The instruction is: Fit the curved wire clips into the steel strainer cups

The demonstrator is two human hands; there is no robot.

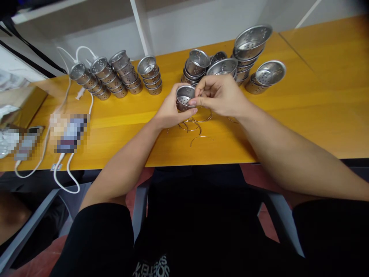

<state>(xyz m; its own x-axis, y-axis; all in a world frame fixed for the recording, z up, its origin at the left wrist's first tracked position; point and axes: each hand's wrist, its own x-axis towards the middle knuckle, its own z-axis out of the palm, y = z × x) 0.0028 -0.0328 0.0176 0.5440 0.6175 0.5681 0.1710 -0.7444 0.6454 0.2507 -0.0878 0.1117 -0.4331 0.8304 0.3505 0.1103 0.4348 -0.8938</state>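
Both bare hands met over the table around a small, round silver metal cup [181,93], its floor pierced with holes and its wall curved and shiny. Its open mouth faced upward, tilted a little toward the person, in front of the other cups. Around its side curled the left hand [167,110], gripping it, the thumb stretched along the lower front. The right hand [220,94] had its fingers bent inward at the right rim, the thumb tip reaching over the cup's mouth; whether they pinched the rim or something thin could not be told. Bent at the wrist, it arched over the cup, and the two forearms slanted inward from either side.

Below the hands, thin, curved metal wires [198,129] lay loose on the glossy, yellow-orange wooden table [129,144]. Behind, to the left, leaned or stood four nested stacks of perforated metal cups [150,77], their walls dotted with holes. To the right rose a taller stack of wide-mouthed perforated metal cups [249,50], with a shorter flared pair [269,75] beside it. Farther left, smooth white cables [93,104] looped near a blurred phone [72,134].
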